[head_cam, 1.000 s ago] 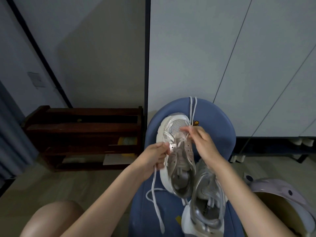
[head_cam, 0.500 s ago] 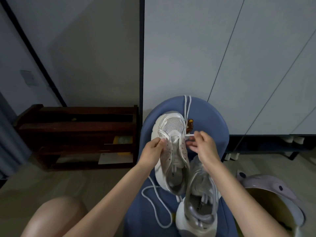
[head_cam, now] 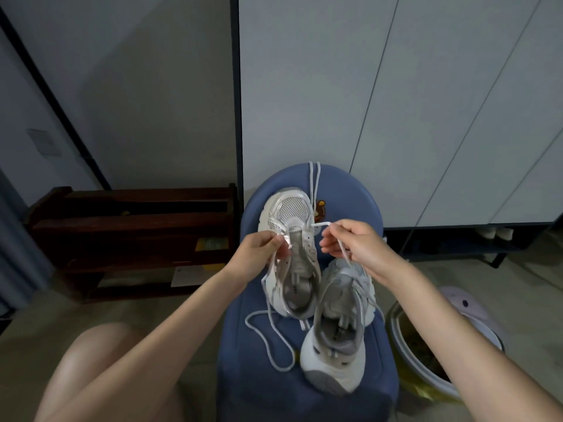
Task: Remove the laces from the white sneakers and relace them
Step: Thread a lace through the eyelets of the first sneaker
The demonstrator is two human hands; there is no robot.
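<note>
Two white sneakers lie on a blue padded stool (head_cam: 359, 196). The far sneaker (head_cam: 289, 214) points away from me. My left hand (head_cam: 259, 254) pinches one end of the white lace (head_cam: 268, 336) at its lowest eyelets. My right hand (head_cam: 353, 242) pinches the other end, pulled out sideways to the right of the shoe. Slack lace loops over the stool in front. The near sneaker (head_cam: 335, 336) rests beside it with its heel toward me and still carries a lace. A second lace (head_cam: 314, 181) hangs over the stool's far edge.
A dark wooden shoe rack (head_cam: 128, 226) stands at the left against the wall. White cabinet doors (head_cam: 396, 102) rise behind the stool. A pale lidded bin (head_cam: 432, 360) sits on the floor at the right. My bare knee (head_cam: 100, 360) is at the lower left.
Both hands have moved up toward the toe of the far sneaker. My right hand has drawn its lace end out to the right, and the slack loop on the stool has shifted.
</note>
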